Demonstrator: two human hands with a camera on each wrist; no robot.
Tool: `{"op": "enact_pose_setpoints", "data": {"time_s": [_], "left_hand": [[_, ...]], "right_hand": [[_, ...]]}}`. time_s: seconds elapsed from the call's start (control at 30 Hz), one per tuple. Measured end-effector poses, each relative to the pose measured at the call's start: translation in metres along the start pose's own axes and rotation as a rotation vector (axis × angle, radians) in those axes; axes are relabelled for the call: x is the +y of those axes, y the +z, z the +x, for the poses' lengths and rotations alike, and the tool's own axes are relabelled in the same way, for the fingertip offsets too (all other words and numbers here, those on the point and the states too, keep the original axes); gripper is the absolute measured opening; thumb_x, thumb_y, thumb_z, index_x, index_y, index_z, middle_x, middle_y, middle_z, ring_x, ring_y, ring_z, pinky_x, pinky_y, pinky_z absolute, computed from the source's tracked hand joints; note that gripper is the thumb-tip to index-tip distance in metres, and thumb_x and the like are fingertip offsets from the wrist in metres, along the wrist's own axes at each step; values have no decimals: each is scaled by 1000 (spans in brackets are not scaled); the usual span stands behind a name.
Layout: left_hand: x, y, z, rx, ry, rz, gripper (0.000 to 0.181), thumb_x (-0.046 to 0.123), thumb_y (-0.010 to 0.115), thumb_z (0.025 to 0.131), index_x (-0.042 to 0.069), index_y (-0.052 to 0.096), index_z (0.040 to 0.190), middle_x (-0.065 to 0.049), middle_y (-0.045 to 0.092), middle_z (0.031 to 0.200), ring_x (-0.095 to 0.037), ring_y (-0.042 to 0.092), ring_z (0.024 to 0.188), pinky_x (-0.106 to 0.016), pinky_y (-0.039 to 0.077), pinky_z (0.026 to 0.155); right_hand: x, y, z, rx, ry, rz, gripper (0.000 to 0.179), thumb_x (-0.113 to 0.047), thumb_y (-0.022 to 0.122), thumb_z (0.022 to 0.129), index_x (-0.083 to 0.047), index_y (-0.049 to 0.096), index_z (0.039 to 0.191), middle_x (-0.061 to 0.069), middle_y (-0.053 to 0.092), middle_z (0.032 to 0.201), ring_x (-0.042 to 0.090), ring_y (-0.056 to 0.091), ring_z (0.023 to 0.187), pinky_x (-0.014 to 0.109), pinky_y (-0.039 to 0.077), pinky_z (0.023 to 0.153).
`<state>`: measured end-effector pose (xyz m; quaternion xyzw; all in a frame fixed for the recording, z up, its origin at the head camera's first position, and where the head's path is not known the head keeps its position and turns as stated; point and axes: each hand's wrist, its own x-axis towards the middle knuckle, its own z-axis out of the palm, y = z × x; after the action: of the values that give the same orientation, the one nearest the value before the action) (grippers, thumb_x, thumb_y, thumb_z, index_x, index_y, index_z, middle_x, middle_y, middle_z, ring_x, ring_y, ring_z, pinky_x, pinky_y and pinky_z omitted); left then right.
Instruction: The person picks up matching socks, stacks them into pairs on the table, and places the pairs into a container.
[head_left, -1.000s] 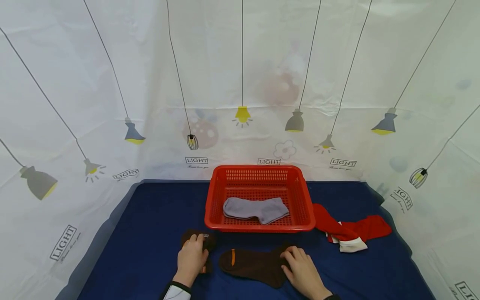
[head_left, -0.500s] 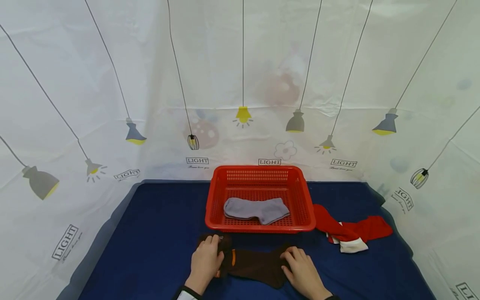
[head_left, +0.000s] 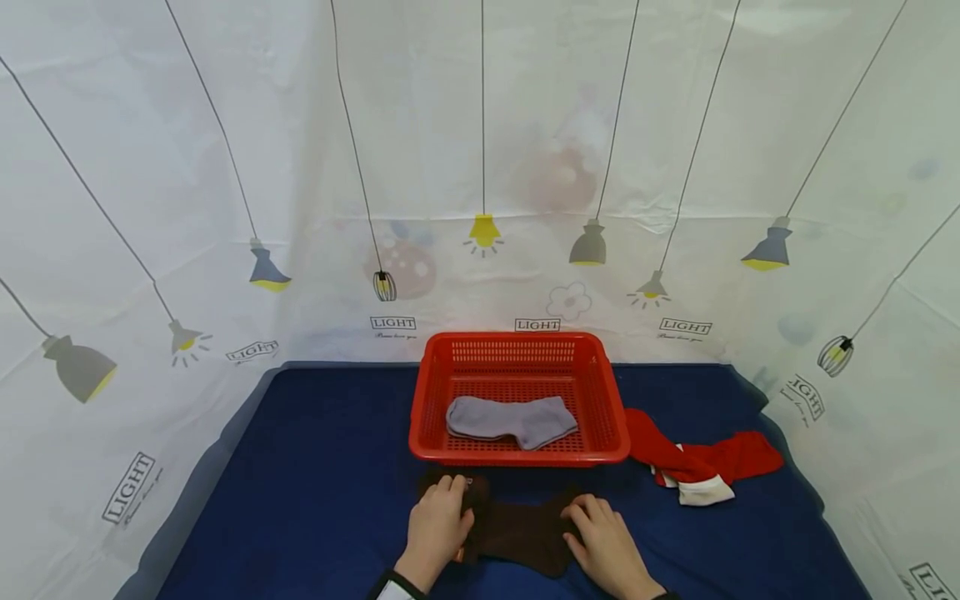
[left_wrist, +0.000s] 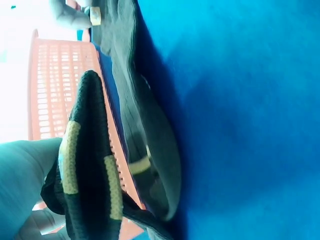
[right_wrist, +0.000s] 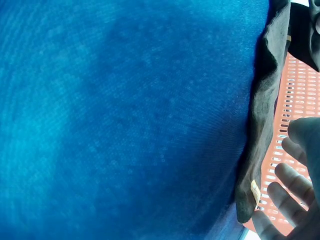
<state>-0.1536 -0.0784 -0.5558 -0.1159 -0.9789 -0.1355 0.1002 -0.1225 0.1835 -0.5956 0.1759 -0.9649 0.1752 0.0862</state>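
Observation:
In the head view my left hand grips a dark brown sock by its near side. The left wrist view shows this held sock raised off the table, with light bands near its edge. A matching brown sock lies flat on the table, its left end covered by the held one. At the right end of the lying sock rests my right hand. Its fingers look spread and loosely bent beside the sock in the right wrist view; none of them visibly pinches it.
A red plastic basket stands behind the hands, with a pair of light grey socks in it. Red socks with white cuffs lie to its right. Dark blue cloth covers the table, and a printed white curtain surrounds it.
My left hand has moved right with its brown sock, from beside the lying sock to over its left end, hiding the orange band there. The right hand stays in place.

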Motion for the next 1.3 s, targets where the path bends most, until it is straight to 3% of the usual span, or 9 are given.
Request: {"op": "enact_pose_setpoints", "data": {"time_s": [0.37, 0.57, 0.87, 1.13, 1.3], "left_hand": [[23, 12, 10, -19, 63, -6, 29, 24, 76, 68, 15, 58, 89, 0, 55, 78, -18, 57, 66, -31, 44, 48], [35, 22, 15, 7, 119, -9, 28, 24, 76, 68, 15, 56, 86, -1, 54, 77, -18, 57, 64, -30, 43, 47], [50, 30, 21, 18, 137, -6, 26, 26, 75, 69, 14, 57, 83, -2, 56, 77, -19, 58, 64, -31, 44, 48], [50, 34, 20, 5, 165, 10, 24, 29, 75, 70, 16, 57, 79, 0, 55, 75, -17, 57, 61, -29, 43, 47], [46, 29, 17, 21, 192, -13, 22, 30, 73, 73, 16, 57, 79, 0, 54, 75, -16, 56, 61, -28, 43, 48]], "right_hand": [[-2, 0, 0, 0, -20, -11, 23, -23, 74, 75, -23, 59, 93, -5, 50, 96, 17, 49, 86, 34, 40, 67], [-3, 1, -1, -14, -14, -9, 23, -24, 73, 75, -22, 59, 93, -4, 50, 97, 17, 49, 86, 34, 39, 66], [-4, 3, -2, 14, -32, -7, 24, -23, 74, 74, -23, 60, 93, -5, 50, 97, 16, 49, 86, 33, 39, 65], [-4, 3, -3, 17, -41, -18, 24, -24, 74, 74, -24, 59, 93, -5, 51, 97, 16, 50, 86, 33, 39, 65], [-5, 3, -3, 18, -46, -22, 23, -22, 74, 74, -23, 59, 92, -4, 51, 96, 17, 50, 86, 34, 40, 65]]}}
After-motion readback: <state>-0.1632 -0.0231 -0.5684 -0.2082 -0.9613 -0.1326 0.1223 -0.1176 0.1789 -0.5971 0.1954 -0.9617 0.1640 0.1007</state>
